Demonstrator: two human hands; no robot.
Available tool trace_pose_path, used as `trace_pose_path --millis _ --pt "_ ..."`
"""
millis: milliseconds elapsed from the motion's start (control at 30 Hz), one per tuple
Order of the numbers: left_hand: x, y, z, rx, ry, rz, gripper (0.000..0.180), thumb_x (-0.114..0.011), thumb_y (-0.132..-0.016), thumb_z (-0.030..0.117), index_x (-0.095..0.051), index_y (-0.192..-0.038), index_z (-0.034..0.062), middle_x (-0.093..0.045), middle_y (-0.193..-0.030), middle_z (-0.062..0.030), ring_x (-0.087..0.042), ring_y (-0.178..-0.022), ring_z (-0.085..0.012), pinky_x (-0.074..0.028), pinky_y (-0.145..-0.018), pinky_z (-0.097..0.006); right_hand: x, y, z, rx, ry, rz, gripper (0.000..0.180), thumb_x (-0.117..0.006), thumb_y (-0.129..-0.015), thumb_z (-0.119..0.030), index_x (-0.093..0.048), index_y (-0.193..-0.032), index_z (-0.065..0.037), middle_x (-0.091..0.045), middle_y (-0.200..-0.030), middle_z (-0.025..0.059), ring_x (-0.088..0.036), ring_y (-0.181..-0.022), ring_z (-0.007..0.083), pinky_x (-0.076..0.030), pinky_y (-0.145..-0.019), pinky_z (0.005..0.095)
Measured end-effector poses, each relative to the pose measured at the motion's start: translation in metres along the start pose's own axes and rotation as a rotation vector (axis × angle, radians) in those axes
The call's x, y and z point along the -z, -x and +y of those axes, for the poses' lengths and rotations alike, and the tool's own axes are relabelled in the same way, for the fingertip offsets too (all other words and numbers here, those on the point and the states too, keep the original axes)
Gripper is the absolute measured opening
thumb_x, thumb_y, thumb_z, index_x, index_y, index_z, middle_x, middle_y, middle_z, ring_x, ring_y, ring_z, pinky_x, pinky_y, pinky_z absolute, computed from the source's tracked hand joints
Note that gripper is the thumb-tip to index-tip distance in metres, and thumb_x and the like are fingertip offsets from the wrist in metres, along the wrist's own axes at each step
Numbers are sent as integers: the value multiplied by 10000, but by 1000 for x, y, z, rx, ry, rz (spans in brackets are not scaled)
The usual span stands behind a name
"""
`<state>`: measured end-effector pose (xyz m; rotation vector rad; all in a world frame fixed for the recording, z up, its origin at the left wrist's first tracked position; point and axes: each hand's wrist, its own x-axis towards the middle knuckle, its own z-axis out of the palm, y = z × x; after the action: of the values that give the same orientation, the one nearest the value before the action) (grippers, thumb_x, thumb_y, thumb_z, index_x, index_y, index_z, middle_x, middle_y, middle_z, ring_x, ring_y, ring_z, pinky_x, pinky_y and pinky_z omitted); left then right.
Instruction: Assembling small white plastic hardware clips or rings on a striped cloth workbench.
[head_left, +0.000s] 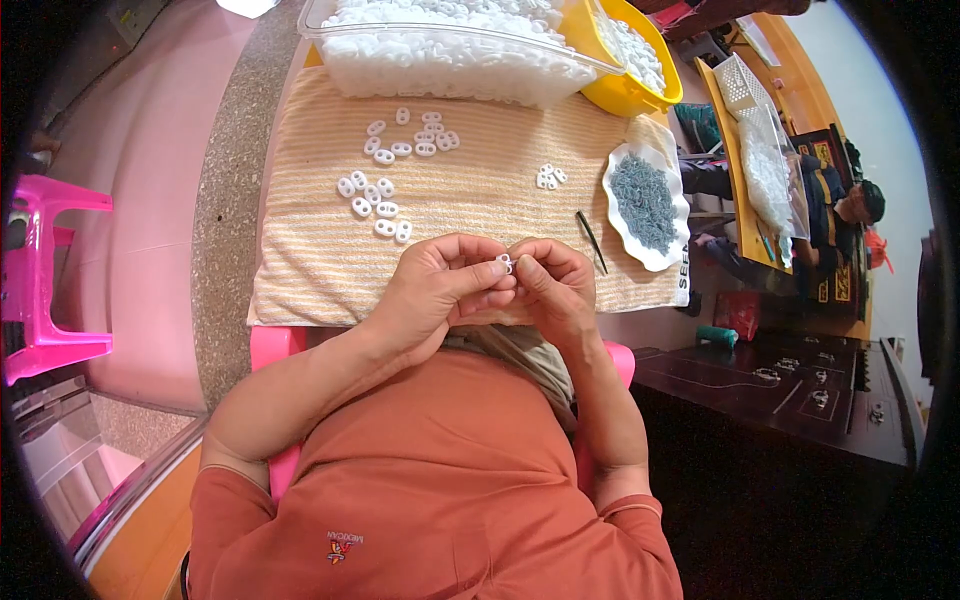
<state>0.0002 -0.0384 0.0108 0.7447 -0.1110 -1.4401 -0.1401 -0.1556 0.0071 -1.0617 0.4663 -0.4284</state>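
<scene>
Near the front edge of the towel-covered table, my two hands meet fingertip to fingertip. My left hand (437,283) is closed, its thumb and forefinger pinching a small white two-hole plastic piece (503,262). My right hand (556,284) is closed too, with thumb and forefinger pressed together at the right side of that piece. Whatever tiny part the right fingers hold is hidden. Beyond my hands lie loose white two-hole pieces (386,228) in groups. A smaller cluster of white pieces (548,178) and black tweezers (592,242) rest to the right.
A white wavy-edged dish (680,215) holds many small grey parts at the right. At the back stand a clear bin (330,50) and a yellow basin (672,95), both full of white pieces. A pink stool (75,335) stands left; a person (830,205) sits far right.
</scene>
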Motion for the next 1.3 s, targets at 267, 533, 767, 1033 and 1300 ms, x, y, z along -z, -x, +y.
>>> trace_pose_path --millis 267,533,767,1033,1300 --pt "0 0 0 6 -2 2 169 -618 -887 22 -589 -1050 -7 -658 -956 -88 -664 -831 -144 -580 -764 -258 0 0 0 7 4 6 128 -579 -937 -81 -624 -1002 20 -659 -937 69 -603 -742 70 -501 -658 186" --pt "0 -1 -1 0 -3 6 174 -621 -885 20 -588 -1053 -10 -659 -952 -88 -665 -829 -144 -578 -764 -258 -3 0 -2 12 20 14 125 -582 -935 -81 -619 -996 22 -650 -919 57 -600 -738 63 -503 -653 188" --pt "0 0 0 9 -8 16 174 -623 -884 24 -589 -1052 -7 -660 -955 -84 -665 -833 -140 -577 -769 -256 1 -2 3 12 46 27 130 -598 -926 -107 -622 -949 19 -648 -861 53 -600 -745 85 -503 -675 213" --pt "0 -1 -1 5 -6 7 169 -621 -886 23 -592 -1050 -1 -663 -950 -84 -666 -834 -138 -576 -767 -255 2 -2 3 3 60 26 125 -568 -940 -76 -613 -985 32 -640 -900 63 -603 -757 87 -514 -675 216" --pt "0 -1 -2 6 -2 10 164 -619 -890 30 -592 -1048 -1 -663 -948 -87 -667 -832 -140 -576 -761 -252 6 -2 4 -12 56 24 138 -569 -943 -92 -615 -995 27 -645 -892 53 -611 -737 79 -530 -668 212"
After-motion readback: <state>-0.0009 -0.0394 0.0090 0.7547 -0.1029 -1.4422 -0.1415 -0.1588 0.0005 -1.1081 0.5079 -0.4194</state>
